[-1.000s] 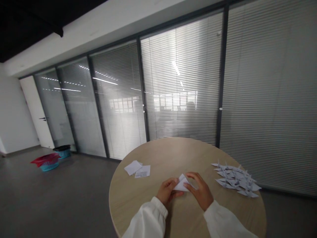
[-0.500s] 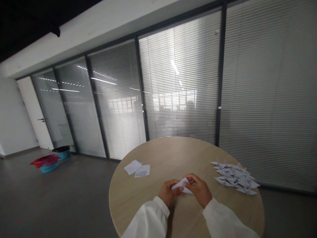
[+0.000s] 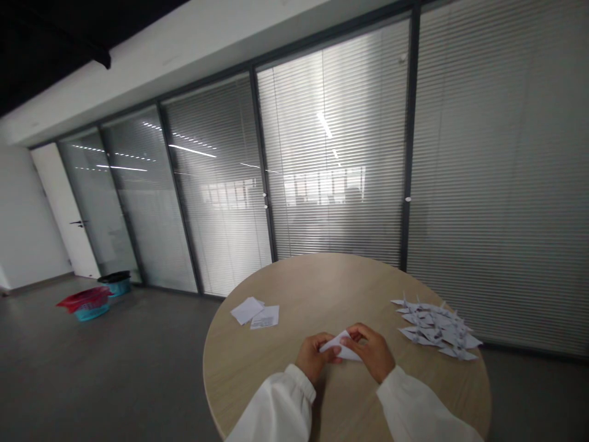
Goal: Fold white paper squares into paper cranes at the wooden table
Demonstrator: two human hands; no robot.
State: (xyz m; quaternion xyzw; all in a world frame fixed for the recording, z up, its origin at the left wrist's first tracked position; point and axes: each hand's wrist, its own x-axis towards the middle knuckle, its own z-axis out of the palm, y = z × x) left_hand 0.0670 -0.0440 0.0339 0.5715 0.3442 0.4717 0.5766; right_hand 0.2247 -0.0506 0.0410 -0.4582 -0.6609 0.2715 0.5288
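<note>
Pinching a folded white paper piece (image 3: 334, 342), its long axis roughly crosswise, 1 straight-edged corner pointing forward, left hand (image 3: 315, 356) and right hand (image 3: 373, 352) both grasping it, over a round, pale, wood-grain surface (image 3: 322, 288), spiky white folded-paper cranes (image 3: 435, 326) clustered at right.

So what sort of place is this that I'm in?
Probably an office or meeting area, judging by the long glass partition, the slatted blinds along it and the round wooden-looking table.
</note>
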